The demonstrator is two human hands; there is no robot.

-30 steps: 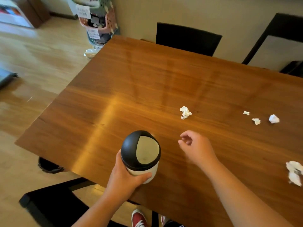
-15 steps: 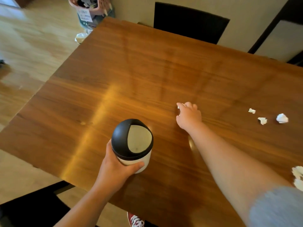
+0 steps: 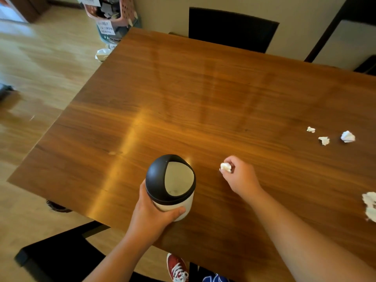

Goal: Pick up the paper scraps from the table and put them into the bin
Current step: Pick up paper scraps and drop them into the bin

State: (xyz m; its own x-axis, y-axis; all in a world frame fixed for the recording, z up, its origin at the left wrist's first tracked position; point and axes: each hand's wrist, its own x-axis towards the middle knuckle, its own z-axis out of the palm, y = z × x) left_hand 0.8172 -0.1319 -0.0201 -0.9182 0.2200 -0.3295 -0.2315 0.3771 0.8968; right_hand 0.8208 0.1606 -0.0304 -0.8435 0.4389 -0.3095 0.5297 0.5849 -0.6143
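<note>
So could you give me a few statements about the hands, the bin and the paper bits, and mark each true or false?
1. The left hand grips the bin. True.
2. The right hand is empty. False: it pinches a scrap.
3. The held scrap is already inside the bin. False: it is beside the bin, to its right.
4. Three small scraps lie far right on the table. True.
5. The bin lies on its side. False: it stands upright.

Glossy wooden table [image 3: 183, 102], pale wood floor [image 3: 40, 64]

Home dining room: wooden table [image 3: 183, 110], dark chairs [image 3: 232, 29], laminate floor [image 3: 40, 64]
</note>
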